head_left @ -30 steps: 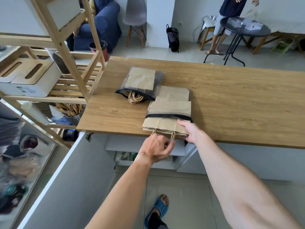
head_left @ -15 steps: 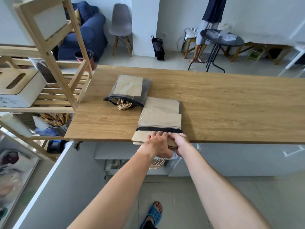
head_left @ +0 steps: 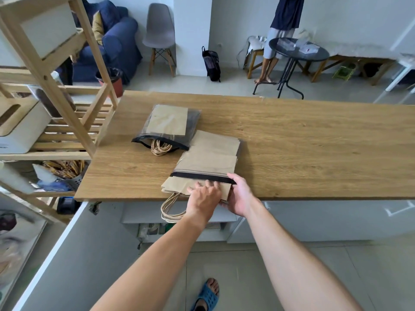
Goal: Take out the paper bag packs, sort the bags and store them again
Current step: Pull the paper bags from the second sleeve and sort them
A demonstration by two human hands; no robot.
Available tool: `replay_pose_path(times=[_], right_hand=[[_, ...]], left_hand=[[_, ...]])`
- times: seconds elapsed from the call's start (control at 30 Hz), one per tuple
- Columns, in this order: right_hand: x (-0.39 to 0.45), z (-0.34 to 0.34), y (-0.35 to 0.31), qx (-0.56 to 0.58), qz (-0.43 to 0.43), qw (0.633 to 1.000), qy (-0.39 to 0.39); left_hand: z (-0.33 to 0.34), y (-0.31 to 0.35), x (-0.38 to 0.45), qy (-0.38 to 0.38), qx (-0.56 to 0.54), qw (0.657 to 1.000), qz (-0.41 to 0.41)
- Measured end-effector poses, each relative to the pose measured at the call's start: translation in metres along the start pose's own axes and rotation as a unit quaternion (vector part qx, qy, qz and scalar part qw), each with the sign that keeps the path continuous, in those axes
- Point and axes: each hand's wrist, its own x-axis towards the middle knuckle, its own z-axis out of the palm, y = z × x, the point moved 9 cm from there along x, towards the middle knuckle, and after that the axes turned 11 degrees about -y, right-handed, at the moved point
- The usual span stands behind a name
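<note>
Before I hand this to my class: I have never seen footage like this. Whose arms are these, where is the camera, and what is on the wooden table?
There is no machine here. The arms belong to a person, and the single camera sits on their head, looking forward and down, so you see what they see.

On the table lie two packs of brown paper bags. The far pack lies flat in its clear sleeve, with twine handles poking out of the open end. The near pack has bags drawn partly out past its black strip, and their handles hang over the table's edge.

The left hand rests on those exposed bags, fingers spread. The right hand grips the stack's right corner at the edge.

A wooden shelf stands to the left.
</note>
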Motion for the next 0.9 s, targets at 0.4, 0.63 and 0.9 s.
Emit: replay_pose_path(times=[0.4, 0.63, 0.9], right_hand=[[0.041, 0.002, -0.05, -0.119, 0.003, 0.992, 0.028], [0.025, -0.024, -0.079, -0.134, -0.028, 0.99, 0.04], [0.004, -0.065, -0.114, -0.126, -0.072, 0.984, 0.106]], left_hand=[[-0.035, 0.007, 0.016, 0.026, 0.069, 0.993, 0.089], [-0.057, 0.039, -0.007, -0.003, 0.027, 0.995, 0.092], [-0.059, 0.044, -0.025, 0.044, 0.025, 0.982, 0.18]])
